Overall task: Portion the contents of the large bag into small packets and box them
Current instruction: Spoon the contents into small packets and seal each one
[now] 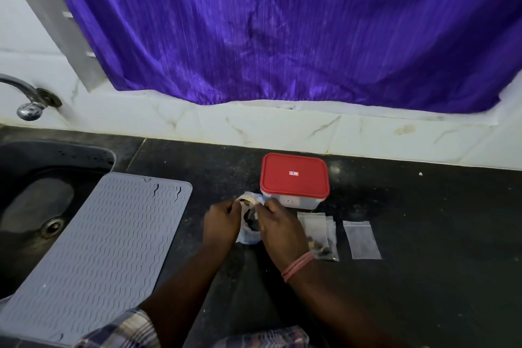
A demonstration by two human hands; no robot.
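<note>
The large clear bag (249,224) with dark pieces inside stands on the black counter (423,234), just in front of the box. My left hand (221,222) grips its left top edge and my right hand (278,227) grips its right top edge, so the mouth is held between them. The box (294,179) is clear plastic with a red lid, and the lid is on. Right of my right hand lie small packets (320,237) with dark pieces in them. An empty small packet (361,239) lies flat further right.
A grey ribbed mat (99,248) lies to the left, overlapping the dark sink (36,206). A tap (29,99) sticks out of the tiled wall at far left. A purple curtain (282,31) hangs behind the counter.
</note>
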